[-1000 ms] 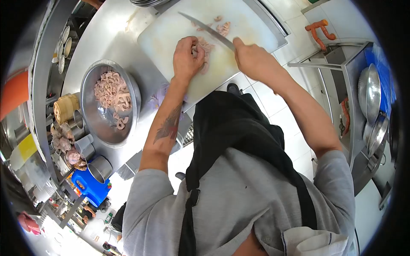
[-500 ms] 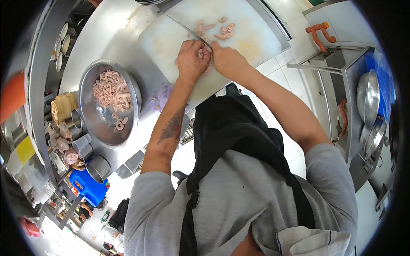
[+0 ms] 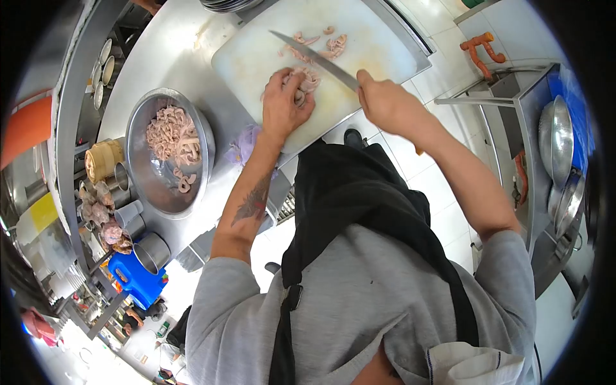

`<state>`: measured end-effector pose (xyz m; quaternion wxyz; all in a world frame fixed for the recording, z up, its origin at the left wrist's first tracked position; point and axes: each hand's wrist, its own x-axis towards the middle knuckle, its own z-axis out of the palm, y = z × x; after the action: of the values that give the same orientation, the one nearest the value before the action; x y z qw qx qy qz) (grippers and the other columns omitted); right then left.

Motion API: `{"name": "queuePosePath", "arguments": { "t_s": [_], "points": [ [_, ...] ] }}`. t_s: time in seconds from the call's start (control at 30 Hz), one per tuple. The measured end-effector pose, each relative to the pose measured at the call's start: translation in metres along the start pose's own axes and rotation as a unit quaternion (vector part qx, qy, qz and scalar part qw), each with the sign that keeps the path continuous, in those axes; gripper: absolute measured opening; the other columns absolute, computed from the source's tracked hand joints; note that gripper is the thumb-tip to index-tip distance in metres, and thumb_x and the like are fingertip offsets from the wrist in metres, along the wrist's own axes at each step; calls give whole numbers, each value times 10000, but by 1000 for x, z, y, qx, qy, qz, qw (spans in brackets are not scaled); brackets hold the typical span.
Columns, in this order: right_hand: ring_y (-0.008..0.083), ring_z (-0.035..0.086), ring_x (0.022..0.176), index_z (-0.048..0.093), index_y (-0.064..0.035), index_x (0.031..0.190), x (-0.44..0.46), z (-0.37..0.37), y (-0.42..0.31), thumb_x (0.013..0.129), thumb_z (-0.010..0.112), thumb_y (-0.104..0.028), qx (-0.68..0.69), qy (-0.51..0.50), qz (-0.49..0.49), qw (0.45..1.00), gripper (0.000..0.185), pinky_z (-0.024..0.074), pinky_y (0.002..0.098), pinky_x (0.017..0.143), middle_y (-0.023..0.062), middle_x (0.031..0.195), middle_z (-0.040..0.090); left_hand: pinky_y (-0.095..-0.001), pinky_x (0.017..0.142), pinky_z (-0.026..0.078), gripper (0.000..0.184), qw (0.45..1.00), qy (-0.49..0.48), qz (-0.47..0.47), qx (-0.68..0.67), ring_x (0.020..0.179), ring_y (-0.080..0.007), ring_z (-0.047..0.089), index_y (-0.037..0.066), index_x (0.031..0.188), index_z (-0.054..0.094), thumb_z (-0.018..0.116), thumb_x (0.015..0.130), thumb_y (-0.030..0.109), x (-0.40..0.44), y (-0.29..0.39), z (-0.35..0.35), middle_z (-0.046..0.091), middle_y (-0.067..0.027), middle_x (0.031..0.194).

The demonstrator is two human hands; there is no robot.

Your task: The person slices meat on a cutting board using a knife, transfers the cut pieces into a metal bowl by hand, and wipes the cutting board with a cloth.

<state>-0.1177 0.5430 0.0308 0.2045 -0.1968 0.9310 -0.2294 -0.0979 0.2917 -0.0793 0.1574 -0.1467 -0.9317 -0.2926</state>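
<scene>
My right hand (image 3: 393, 106) is closed round the handle of a long kitchen knife (image 3: 327, 64). Its blade points up and left above the white cutting board (image 3: 372, 45). My left hand (image 3: 285, 106) curls over a clump of pale pink, tube-like meat (image 3: 308, 81), probably intestine, pressing it on the board; part of the clump is hidden under the fingers. Smaller cut pieces (image 3: 336, 45) of the same meat lie farther up the board. To the left, a metal bowl (image 3: 149, 186) holds a heap of similar pieces.
Between bowl and board, a crumpled purple plastic bag (image 3: 244, 146) lies on the steel counter (image 3: 192, 58). Metal cups (image 3: 153, 251) and a blue jug (image 3: 138, 279) stand at lower left. Stacked plates (image 3: 228, 5) are at the top. A rack with metal bowls (image 3: 555, 138) stands right.
My right hand has drawn the knife away from my left hand, moving right and toward me. My left fingers have shifted slightly, exposing more of the meat clump.
</scene>
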Motion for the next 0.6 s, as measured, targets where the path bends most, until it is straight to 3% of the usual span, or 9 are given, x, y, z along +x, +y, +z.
{"name": "queuePosePath", "arguments": {
  "t_s": [0.07, 0.13, 0.17, 0.33, 0.4, 0.47, 0.6],
  "points": [
    [517, 674, 752, 469, 16, 1118, -12, 3, -10, 1052, 459, -174, 1, -17, 6, 1000, 201, 522, 605, 701, 320, 776, 672, -471, 843, 566, 338, 991, 76, -98, -51, 1074, -338, 644, 74, 1068, 725, 778, 737, 111, 10, 21, -6, 662, -145, 1102],
    [499, 702, 793, 503, 56, 1118, -25, 1, -21, 912, 502, -34, -30, -49, 17, 998, 225, 556, 580, 704, 324, 817, 690, -457, 809, 571, 300, 995, 81, -60, -23, 1046, -328, 645, 70, 1031, 727, 769, 735, 92, 13, 2, 11, 665, -136, 1088],
    [498, 703, 806, 505, 59, 1132, -30, -4, -24, 916, 500, -33, -42, -83, 31, 995, 235, 558, 584, 722, 322, 818, 690, -444, 775, 575, 262, 996, 86, -21, 6, 1018, -318, 646, 65, 993, 730, 761, 733, 72, 12, -9, 19, 668, -128, 1075],
    [495, 706, 828, 508, 51, 1164, -45, -17, -32, 924, 483, -26, -46, -152, 79, 984, 253, 561, 586, 755, 326, 854, 697, -427, 751, 567, 207, 995, 88, -52, -21, 958, -309, 641, 59, 938, 712, 750, 735, 49, 14, -16, 22, 665, -109, 994],
    [500, 709, 852, 510, 41, 1175, -15, 27, -17, 931, 492, -39, -12, -109, 47, 993, 258, 563, 585, 763, 327, 880, 704, -431, 757, 564, 192, 993, 88, -57, -46, 949, -312, 639, 58, 921, 703, 749, 735, 44, 15, -19, 22, 661, -108, 969],
    [514, 693, 802, 478, 49, 1172, 41, 77, -6, 947, 490, -68, 44, 8, -33, 998, 254, 540, 599, 714, 340, 822, 684, -415, 750, 567, 143, 996, 77, -44, -20, 901, -304, 656, 58, 895, 704, 744, 758, 40, 14, -18, 18, 688, -100, 958],
    [511, 706, 848, 484, 33, 1204, 87, 87, -31, 962, 477, -90, 25, 10, -25, 999, 272, 560, 584, 749, 335, 868, 701, -418, 750, 560, 149, 995, 92, -23, -3, 903, -309, 649, 63, 885, 696, 749, 748, 37, 12, -21, 19, 687, -103, 960]
  ]
}}
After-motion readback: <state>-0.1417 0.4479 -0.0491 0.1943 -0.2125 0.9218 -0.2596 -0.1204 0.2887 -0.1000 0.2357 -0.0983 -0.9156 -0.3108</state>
